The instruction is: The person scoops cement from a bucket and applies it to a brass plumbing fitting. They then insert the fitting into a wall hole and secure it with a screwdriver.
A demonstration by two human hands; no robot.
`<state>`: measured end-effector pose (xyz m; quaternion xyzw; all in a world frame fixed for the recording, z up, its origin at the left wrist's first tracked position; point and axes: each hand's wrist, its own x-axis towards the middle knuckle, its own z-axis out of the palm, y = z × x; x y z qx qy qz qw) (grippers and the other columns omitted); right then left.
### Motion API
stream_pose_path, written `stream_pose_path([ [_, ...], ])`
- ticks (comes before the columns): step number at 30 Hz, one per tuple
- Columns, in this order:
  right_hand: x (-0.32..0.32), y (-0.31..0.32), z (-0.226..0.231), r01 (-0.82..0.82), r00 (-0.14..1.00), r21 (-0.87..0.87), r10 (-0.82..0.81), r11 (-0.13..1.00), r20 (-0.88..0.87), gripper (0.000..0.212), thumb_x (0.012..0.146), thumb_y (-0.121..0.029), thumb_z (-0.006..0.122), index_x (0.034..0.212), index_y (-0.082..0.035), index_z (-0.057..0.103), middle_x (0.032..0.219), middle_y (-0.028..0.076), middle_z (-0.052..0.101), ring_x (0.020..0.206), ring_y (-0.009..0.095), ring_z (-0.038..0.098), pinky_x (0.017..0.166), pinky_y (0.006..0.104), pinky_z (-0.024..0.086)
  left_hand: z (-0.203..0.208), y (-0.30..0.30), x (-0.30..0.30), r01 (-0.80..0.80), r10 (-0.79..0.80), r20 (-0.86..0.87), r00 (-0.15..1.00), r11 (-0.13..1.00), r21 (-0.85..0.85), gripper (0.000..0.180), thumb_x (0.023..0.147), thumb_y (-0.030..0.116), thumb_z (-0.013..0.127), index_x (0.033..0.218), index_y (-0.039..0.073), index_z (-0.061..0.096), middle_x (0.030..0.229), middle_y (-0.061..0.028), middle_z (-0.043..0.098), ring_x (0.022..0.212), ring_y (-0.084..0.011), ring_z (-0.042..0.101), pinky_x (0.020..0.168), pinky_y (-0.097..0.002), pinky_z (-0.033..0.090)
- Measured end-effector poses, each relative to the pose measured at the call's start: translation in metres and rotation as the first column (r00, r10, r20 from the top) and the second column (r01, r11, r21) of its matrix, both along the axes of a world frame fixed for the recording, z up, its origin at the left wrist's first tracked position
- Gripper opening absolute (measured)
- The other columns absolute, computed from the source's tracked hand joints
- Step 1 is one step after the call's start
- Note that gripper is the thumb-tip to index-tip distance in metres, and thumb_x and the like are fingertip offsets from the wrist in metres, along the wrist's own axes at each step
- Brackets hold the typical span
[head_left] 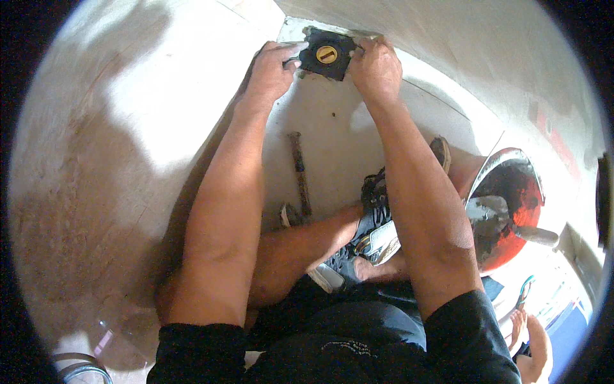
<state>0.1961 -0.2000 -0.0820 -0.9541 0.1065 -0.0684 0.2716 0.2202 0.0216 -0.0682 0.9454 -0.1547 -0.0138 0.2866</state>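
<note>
Both hands are clamped on a dark square plate (327, 54) with a brass disc, set into a floor (332, 128) recess at a wall corner: left hand (274, 67) on its left edge, right hand (376, 67) on its right. Uneven pressure could tilt or jam the plate. The hammer (299, 173) nearby and the mortar pan (508, 205) beside the knee could be knocked.

A black square plate (326, 55) carries a yellow round centre at twelve o'clock; the pan (511, 211) at three o'clock is red, smeared grey; the floor (128, 128) is pale beige; the shoes (377, 237) are dark blue and white.
</note>
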Motion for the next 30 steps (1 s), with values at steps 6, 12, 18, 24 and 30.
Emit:
stream_pose_path([
  [6, -0.091, 0.048, 0.08, 0.009, 0.997, 0.387, 0.021, 0.922, -0.074, 0.021, 0.091, -0.018, 0.066, 0.101, -0.001, 0.072, 0.09, 0.025, 0.072, 0.084, 0.038, 0.073, 0.079, 0.0488, 0.06, -0.021, 0.034, -0.003, -0.114, 0.114, 0.0, 0.993, 0.99, 0.082, 0.042, 0.101, 0.022, 0.065, 0.139, 0.005, 0.061, 0.125, -0.0136, 0.068, 0.115, -0.0278, 0.064, 0.102, -0.0391, 0.049],
  [12, -0.324, -0.054, 0.164, -0.515, 0.823, 0.316, 0.357, 0.797, 0.442, 0.014, 0.08, -0.022, 0.065, 0.083, -0.009, 0.063, 0.089, 0.013, 0.068, 0.074, 0.03, 0.066, 0.064, 0.0434, 0.051, 0.014, -0.017, -0.026, -0.454, 0.455, -0.065, 0.888, 0.844, -0.285, 0.038, 0.094, 0.019, 0.077, 0.126, 0.0, 0.07, 0.107, -0.0156, 0.076, 0.091, -0.0229, 0.072, 0.075, -0.0322, 0.059],
  [18, -0.517, -0.235, 0.186, 0.723, 0.691, -0.051, -0.721, 0.689, 0.054, 0.033, 0.098, -0.01, 0.063, 0.127, 0.003, 0.056, 0.115, 0.02, 0.063, 0.101, 0.03, 0.062, 0.088, 0.0402, 0.051, 0.09, -0.058, -0.066, -0.685, 0.663, -0.267, 0.699, 0.514, -0.516, 0.037, 0.095, 0.025, 0.076, 0.122, 0.0, 0.071, 0.11, -0.0152, 0.074, 0.091, -0.024, 0.071, 0.083, -0.0422, 0.057],
  [24, -0.712, -0.243, 0.086, 0.576, 0.268, -0.54, -0.766, 0.614, -0.585, 0.076, 0.093, -0.027, 0.069, 0.162, -0.029, 0.036, 0.159, 0.031, 0.029, 0.143, 0.053, 0.034, 0.116, 0.0581, 0.036, 0.146, -0.179, -0.229, -0.373, 0.283, -0.252, 0.925, 0.561, -0.739, 0.032, 0.097, 0.026, 0.076, 0.117, 0.004, 0.064, 0.099, -0.006, 0.068, 0.079, -0.0099, 0.062, 0.068, -0.0239, 0.051],
  [30, -0.708, -0.314, 0.166, 0.674, 0.547, -0.247, -0.695, 0.696, -0.467, 0.039, 0.096, -0.018, 0.063, 0.132, -0.001, 0.062, 0.106, 0.021, 0.072, 0.094, 0.03, 0.069, 0.088, 0.0453, 0.053, 0.208, -0.257, -0.373, 0.3, -0.632, -0.191, 0.751, 0.584, -0.754, 0.037, 0.092, 0.025, 0.08, 0.12, 0.002, 0.07, 0.097, -0.0067, 0.066, 0.081, -0.0151, 0.061, 0.074, -0.0304, 0.052],
])
